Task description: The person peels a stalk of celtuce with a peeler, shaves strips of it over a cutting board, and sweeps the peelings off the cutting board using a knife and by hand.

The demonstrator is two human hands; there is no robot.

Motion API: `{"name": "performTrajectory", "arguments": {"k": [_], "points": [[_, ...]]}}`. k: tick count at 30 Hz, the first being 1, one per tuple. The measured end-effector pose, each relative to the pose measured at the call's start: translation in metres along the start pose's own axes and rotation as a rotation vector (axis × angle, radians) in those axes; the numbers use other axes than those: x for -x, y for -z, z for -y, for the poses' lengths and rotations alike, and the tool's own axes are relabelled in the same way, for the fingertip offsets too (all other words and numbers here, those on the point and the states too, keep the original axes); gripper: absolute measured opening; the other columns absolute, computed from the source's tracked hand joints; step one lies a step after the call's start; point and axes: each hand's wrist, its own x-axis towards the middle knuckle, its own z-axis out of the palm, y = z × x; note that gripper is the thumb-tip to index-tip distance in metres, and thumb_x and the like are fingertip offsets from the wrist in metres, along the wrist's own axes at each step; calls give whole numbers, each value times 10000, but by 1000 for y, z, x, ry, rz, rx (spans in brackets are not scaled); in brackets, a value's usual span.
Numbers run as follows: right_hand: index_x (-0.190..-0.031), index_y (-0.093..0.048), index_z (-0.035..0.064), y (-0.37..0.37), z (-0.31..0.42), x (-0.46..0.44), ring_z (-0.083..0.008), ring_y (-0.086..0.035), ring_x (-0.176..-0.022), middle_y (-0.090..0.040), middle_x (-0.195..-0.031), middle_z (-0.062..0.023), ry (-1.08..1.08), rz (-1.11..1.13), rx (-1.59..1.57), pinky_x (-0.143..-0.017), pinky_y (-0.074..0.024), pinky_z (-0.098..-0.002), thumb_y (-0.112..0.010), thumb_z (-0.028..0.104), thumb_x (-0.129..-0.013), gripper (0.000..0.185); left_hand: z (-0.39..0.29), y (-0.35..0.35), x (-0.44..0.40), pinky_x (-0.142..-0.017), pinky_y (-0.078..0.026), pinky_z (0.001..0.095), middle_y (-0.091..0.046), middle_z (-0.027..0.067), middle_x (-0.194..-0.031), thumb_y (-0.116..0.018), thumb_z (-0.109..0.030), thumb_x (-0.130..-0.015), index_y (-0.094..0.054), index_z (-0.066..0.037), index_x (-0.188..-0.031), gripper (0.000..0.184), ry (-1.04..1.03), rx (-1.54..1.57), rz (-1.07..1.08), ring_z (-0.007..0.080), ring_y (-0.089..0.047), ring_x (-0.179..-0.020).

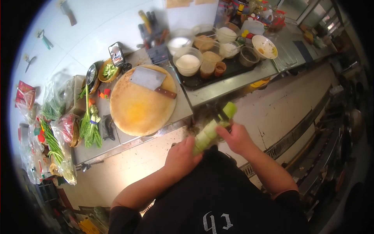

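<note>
Pale-green stalk (205, 136), seemingly mid-peel: my left fingers (189, 145) clasped its near end; beyond them, my right fingers (224, 133) pinched a dark tool (223, 115); next stroke likely needed steadiness.

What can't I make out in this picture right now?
All in the head view:
- Dark tool in the right hand: blurred, exact type unclear.
- Near end of the green vegetable: partly covered by the left hand.
- Screen of the phone: too small to read.
</note>
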Motion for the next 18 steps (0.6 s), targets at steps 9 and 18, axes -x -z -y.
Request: {"name": "performTrajectory", "arguments": {"k": [9,18], "points": [[-989,-687,-35,9,-5,3,-106,-592,-770,-679,-826,-62,-20,122,-167,-709,-480,-283,-614,395,-963,437,2,12,-4,-829,-510,442,-660,212,-1018,-785,-410,-763,-509,-43,-1177,618,51,219,76,394,-648,-951],[-909,-683,-9,-1,-7,2,-65,-489,-636,-580,-688,11,-187,172,-255,-580,-411,-266,-604,398,-977,420,4,4,-8,-770,-520,473,-676,227,-904,-745,-415,-789,-522,-20,-1055,526,161,-11,147,415,-661,-863]]}}
